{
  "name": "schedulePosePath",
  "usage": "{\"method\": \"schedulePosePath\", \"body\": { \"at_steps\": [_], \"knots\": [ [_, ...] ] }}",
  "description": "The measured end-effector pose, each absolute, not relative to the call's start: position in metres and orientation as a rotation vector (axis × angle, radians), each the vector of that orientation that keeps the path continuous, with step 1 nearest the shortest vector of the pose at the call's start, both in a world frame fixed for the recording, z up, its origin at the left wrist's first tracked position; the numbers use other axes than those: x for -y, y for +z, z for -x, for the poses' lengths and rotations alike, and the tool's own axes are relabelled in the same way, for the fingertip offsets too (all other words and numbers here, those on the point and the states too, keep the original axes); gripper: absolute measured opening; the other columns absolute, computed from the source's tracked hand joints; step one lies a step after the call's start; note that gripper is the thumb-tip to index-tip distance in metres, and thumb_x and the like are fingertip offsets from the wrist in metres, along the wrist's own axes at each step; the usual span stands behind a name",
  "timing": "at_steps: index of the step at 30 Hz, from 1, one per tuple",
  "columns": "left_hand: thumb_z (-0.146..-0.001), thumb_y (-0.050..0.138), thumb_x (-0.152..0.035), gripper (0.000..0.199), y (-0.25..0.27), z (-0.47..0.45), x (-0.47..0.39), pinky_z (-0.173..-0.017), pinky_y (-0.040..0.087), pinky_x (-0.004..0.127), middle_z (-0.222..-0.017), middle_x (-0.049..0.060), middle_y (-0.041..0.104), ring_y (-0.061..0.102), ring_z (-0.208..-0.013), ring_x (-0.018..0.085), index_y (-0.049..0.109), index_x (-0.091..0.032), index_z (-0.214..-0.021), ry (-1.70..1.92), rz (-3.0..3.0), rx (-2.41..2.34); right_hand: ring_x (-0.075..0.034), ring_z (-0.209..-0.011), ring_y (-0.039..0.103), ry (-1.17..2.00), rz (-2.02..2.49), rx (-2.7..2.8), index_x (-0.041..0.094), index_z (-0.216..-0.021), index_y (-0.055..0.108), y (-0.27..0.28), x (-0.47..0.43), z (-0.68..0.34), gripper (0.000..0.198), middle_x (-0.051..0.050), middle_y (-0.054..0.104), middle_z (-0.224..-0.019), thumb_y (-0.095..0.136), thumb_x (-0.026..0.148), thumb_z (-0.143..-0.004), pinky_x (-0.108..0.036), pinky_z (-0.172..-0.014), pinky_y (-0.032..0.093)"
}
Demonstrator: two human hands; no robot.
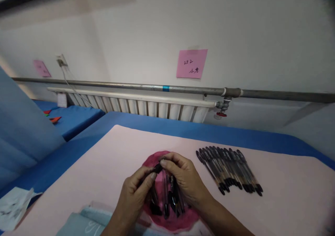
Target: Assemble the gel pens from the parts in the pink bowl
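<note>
Light-blue cloth (81, 222): lay at the near edge, beside the left forearm.
Left hand (136, 190): thumb and forefinger pinched one end of a small black pen part (158, 168).
Right hand (184, 176): thumb and forefinger gripped the other end; exact shape of the part was hidden by the fingertips.
Black pen part position: held between both hands, above the far half of the magenta bowl (150, 160).
Bowl contents: clear pen barrels (164, 190) and black pieces (156, 208), loosely mixed, partly covered by the hands.
Capped pens (227, 169): lay right of the bowl in a slanted row, side by side, some overlapping; count uncertain.
Pale pink sheet (125, 152): lay under bowl and pens, over a blue table surface (183, 127).
White radiator (151, 108): stood behind the table, below a metal pipe (125, 86).
Pink note (192, 64): was stuck on the wall above the pipe, handwritten "252" on top.
</note>
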State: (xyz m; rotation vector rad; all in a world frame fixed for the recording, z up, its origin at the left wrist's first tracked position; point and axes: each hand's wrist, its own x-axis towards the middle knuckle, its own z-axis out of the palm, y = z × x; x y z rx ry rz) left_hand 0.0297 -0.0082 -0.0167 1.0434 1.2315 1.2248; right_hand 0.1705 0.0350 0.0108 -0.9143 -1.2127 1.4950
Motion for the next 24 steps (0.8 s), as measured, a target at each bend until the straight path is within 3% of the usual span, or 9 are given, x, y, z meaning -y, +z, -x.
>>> {"method": "schedulePosePath", "body": {
  "at_steps": [5,10,14,20,24],
  "knots": [
    [-0.069,0.067,-0.043,0.028,-0.011,-0.022,0.002,-0.039,0.021,0.016,-0.050,-0.008,0.043,0.031,-0.041,0.004,0.062,-0.018,-0.080,1.275,-0.863,-1.270,-0.016,-0.083,0.058,1.352,0.954,1.441,0.022,-0.086,0.064,0.006,-0.038,-0.174,0.012,0.000,0.065,-0.086,0.055,0.025,-0.079,-0.030,-0.078,0.043],
    [-0.070,0.064,-0.045,0.029,-0.010,-0.013,-0.004,-0.036,0.013,0.016,-0.047,-0.009,0.041,0.027,-0.035,0.002,0.054,-0.018,-0.075,1.299,-0.742,-1.248,-0.016,-0.073,0.054,0.911,1.093,2.098,0.021,-0.075,0.062,-0.014,-0.031,-0.172,0.016,-0.001,0.063,-0.077,0.050,0.009,-0.073,-0.029,-0.068,0.039],
    [-0.072,0.062,-0.042,0.025,-0.011,-0.011,-0.005,-0.036,0.012,0.016,-0.050,-0.008,0.045,0.029,-0.035,0.002,0.052,-0.019,-0.076,1.292,-0.702,-1.172,-0.017,-0.074,0.054,0.625,1.076,2.403,0.019,-0.079,0.059,-0.026,-0.021,-0.166,0.015,-0.004,0.063,-0.082,0.047,0.011,-0.075,-0.029,-0.068,0.037],
    [-0.074,0.062,-0.035,0.020,-0.009,-0.012,-0.006,-0.035,0.013,0.016,-0.051,-0.007,0.049,0.033,-0.036,0.003,0.051,-0.019,-0.076,1.303,-0.640,-1.084,-0.019,-0.076,0.056,0.559,1.134,2.493,0.018,-0.081,0.058,-0.029,-0.018,-0.162,0.018,-0.006,0.065,-0.084,0.044,0.010,-0.073,-0.030,-0.066,0.037],
    [-0.073,0.064,-0.034,0.021,-0.006,-0.011,-0.006,-0.035,0.019,0.016,-0.052,-0.005,0.052,0.038,-0.038,0.004,0.053,-0.017,-0.074,1.292,-0.585,-1.039,-0.018,-0.067,0.057,0.711,1.216,2.351,0.018,-0.080,0.060,-0.032,-0.021,-0.161,0.022,-0.005,0.065,-0.075,0.045,0.009,-0.067,-0.028,-0.061,0.035]
  ]
}}
